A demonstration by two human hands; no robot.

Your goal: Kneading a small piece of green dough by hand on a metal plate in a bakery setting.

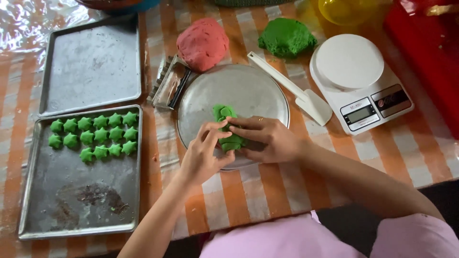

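Note:
A strip of green dough (224, 114) lies on a round metal plate (248, 88). Both hands meet over its near end. My left hand (203, 155) pinches the dough from the left with its fingertips. My right hand (267, 139) grips it from the right, a ring on one finger. The near part of the strip is hidden between the fingers. Left of the plate, a metal baking tray (81, 191) carries several green star-shaped dough pieces (93, 136) in rows at its far end.
An empty baking tray (91, 62) sits at the far left. A red dough ball (203, 43) and a green dough lump (287, 37) lie beyond the plate. A white spatula (291, 88), a white kitchen scale (358, 81) and a metal cutter (169, 86) are nearby.

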